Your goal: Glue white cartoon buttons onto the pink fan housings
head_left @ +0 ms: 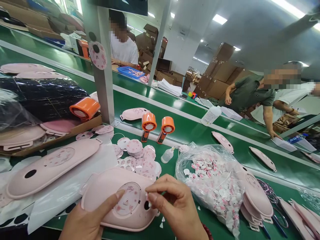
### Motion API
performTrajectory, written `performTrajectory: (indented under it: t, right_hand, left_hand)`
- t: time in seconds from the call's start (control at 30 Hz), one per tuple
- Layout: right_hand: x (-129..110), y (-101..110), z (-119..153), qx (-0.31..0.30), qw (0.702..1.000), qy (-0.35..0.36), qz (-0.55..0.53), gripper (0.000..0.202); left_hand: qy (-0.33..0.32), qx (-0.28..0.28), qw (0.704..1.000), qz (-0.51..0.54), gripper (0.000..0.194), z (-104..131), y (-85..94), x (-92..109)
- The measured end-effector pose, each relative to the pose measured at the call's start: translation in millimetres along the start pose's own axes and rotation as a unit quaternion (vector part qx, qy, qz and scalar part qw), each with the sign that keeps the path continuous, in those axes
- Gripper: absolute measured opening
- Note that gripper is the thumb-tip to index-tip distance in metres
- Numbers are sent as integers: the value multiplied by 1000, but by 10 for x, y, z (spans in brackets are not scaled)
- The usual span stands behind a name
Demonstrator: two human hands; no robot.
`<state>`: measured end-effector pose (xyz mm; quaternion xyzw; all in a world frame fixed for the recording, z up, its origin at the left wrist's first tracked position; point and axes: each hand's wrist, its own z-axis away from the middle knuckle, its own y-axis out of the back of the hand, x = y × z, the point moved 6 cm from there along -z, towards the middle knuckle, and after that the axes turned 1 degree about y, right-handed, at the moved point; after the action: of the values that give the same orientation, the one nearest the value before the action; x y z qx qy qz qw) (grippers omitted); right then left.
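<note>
At the near edge of the green bench, the left hand steadies a pink oval shell that lies flat, its thumb pressed onto the round sticker on the shell's face, apparently to keep the piece from sliding. The right hand is pinched closed, thumb and forefinger meeting just at the shell's right end beside a small dark hole; whatever they nip (a white scrap, perhaps a peeled bit of backing) is too small to name. The left hand grasps nothing outright; it bears down on the shell.

Supplies lie within easy reach: a heap of round pink stickers just beyond the shell, a clear bag of small printed pieces to the right, a stack of more shells against the bag, and a larger pink shell on white sheeting to the left. Two orange-headed handheld devices lie farther back beside a small squeeze bottle.

Both wrists are cut off by the lower frame edge. Across the conveyor, other people lean over their own work; their hands are partly hidden.
</note>
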<state>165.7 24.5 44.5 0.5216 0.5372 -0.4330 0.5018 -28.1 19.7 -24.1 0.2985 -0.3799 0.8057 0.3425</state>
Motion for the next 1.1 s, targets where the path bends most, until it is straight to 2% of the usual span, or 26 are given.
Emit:
performTrajectory:
  t: [0.07, 0.13, 0.2, 0.27, 0.37, 0.47, 0.67, 0.83, 0.9, 1.0, 1.1]
  right_hand:
    - [91, -35, 4, -4, 998, -51, -38, 4]
    - [174, -80, 2, 1, 993, -91, -80, 8]
    - [219, -101, -13, 29, 989, -99, -105, 11]
    - [223, -101, -36, 66, 989, -80, -107, 12]
    - [162, -107, -76, 89, 995, -29, -46, 10]
    - [102, -123, -106, 83, 996, 16, 10, 10]
    - [214, -88, -116, 59, 998, -8, -1, 11]
    - [77, -8, -92, 56, 984, 87, 144, 18]
    - [30, -4, -87, 64, 983, 98, 143, 18]
    - [29, -107, -86, 44, 992, 82, 87, 15]
    - [21, -293, -50, 6, 988, 125, 86, 15]
  left_hand:
    - [7, 4, 1000, 4, 77, -2, -2, -11]
    - [11, 8, 1000, 1, 80, 5, -23, -7]
    - [12, 8, 1000, -6, 80, 16, -55, 3]
    - [15, 9, 1000, -9, 80, 23, -78, 4]
    - [14, 9, 1000, -19, 82, 11, -90, -12]
    - [13, -1, 1000, -25, 80, -11, -104, -31]
    - [39, 21, 999, 0, 87, -21, -73, -46]
    - [46, 35, 998, -6, 81, -44, -20, -46]
    - [38, 35, 999, -8, 81, -48, -30, -29]
    - [24, 18, 999, -13, 82, -39, -80, 3]
    - [19, 14, 1000, -11, 83, -28, -101, 12]
